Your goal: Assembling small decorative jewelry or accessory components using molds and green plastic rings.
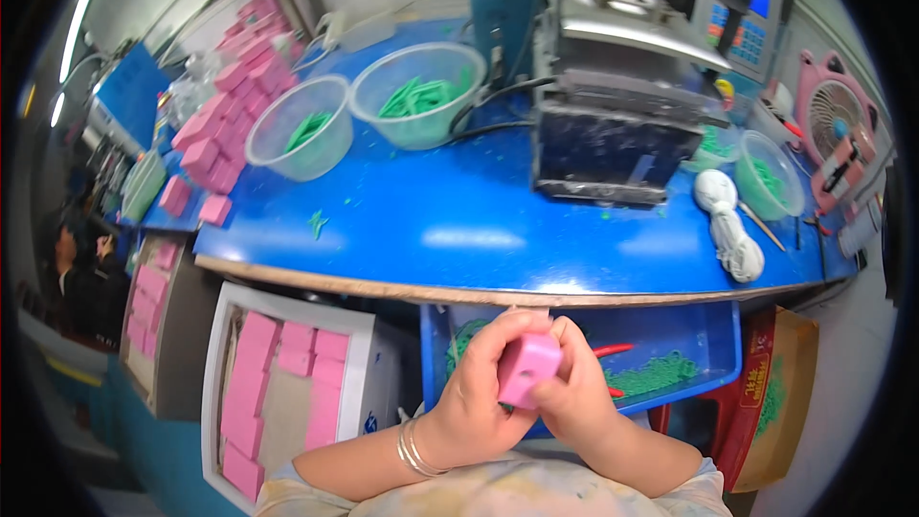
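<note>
In front of my body, above the edge of a blue tray (723, 349), I hold a small pink block (526, 370) with rounded edges and a dark hole in its face. My left hand (476, 385) wraps round its left side, with bangles on that wrist. On the other side my right hand (586, 388) closes on the block, its thumb against the lower right part. Fingers hide the back of the block. Behind my hands, a tool with red handles (613, 350) and green scraps (661, 375) lie in the tray.
A blue worktable (421, 230) carries a black machine (613, 134), bowls of green pieces (416, 96), a bundle of white cord (732, 230) and a pink fan (835, 115). Pink blocks (225, 124) pile up at left. More fill a white box (225, 302) below. A cardboard box (799, 373) stands right.
</note>
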Motion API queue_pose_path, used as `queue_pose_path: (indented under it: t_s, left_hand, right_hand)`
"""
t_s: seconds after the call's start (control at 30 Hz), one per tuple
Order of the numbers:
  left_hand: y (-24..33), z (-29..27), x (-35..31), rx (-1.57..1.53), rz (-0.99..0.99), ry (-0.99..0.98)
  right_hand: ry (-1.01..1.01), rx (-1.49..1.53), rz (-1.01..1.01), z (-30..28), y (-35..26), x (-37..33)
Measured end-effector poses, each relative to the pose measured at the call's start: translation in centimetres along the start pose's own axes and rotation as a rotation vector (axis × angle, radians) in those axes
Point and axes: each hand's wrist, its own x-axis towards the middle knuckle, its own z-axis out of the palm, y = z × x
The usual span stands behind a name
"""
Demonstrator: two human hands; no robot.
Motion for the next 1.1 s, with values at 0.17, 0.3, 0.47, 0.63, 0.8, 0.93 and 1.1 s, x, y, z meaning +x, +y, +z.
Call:
queue_pose_path:
  t_s: [0.17,0.3,0.47,0.63,0.8,0.93,1.1]
  left_hand:
    - [-0.2,-1.1,0.7,-0.443,-0.174,-0.291]
    - [0.9,-2.1,0.8,-0.544,-0.270,-0.317]
    - [0.7,-1.4,-0.6,-0.700,-0.412,-0.126]
    - [1.8,-1.5,0.3,-0.984,-0.501,-0.112]
    - [2.2,-1.2,0.6,-1.229,-0.534,-0.069]
    - [3.0,-1.3,0.7,-1.258,-0.608,-0.019]
    - [2.1,-1.2,1.1,-1.298,-0.690,0.041]
  right_hand:
    - [-0.015,-0.480,0.018,-1.0,-1.6,-1.5]
    - [-0.243,-1.355,-0.251,-0.4,-4.3,-1.0]
    - [-0.291,-1.066,-0.292,-0.6,-2.9,-0.3]
    - [-0.286,-0.622,-0.006,-0.5,-4.2,-1.3]
    - [-0.359,-0.491,-0.067,-0.5,-5.1,-1.6]
    - [-0.401,-0.384,-0.127,-0.4,-4.8,-1.6]
    - [-0.192,0.049,0.084,-0.3,-4.7,-2.6]
